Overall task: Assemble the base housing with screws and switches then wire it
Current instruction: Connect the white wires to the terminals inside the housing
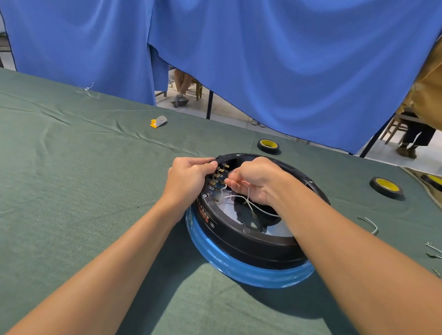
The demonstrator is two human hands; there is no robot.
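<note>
Blue curtain (249, 51) hangs across the back of the room, and below it a counter (56, 182) draped in dark green cloth fills the rest of the view. The round black housing (248, 245) sits open side up on a blue ring, a little toward three o'clock of the counter's middle.

Inside its wall, at about ten o'clock on the rim, stands a row of brass tabs (221, 170). The left hand (187, 178) comes at that spot from outside, fingers curled over the rim and gripping the wall just beside the tabs. The right hand (255, 180) reaches over the opening from four o'clock, its fingers closed in a pinch on the end of a thin white wire (238, 196). The rest of the wire trails back toward five o'clock across the pale floor of the housing.

What matters is the short gap at the pinch: the tabs lie at nine o'clock from the right fingertips, very near, and they jut inward toward the centre. The held wire end looks to point back at them along roughly the same line. The right hand is the nearer one, so my guess is that it will do the pushing while the left steadies the wall. Which tab is meant I cannot tell.

Two tape rolls lie at one o'clock (268, 145) and two o'clock (386, 186) of the housing. Spare wires (369, 223) rest at three o'clock.
</note>
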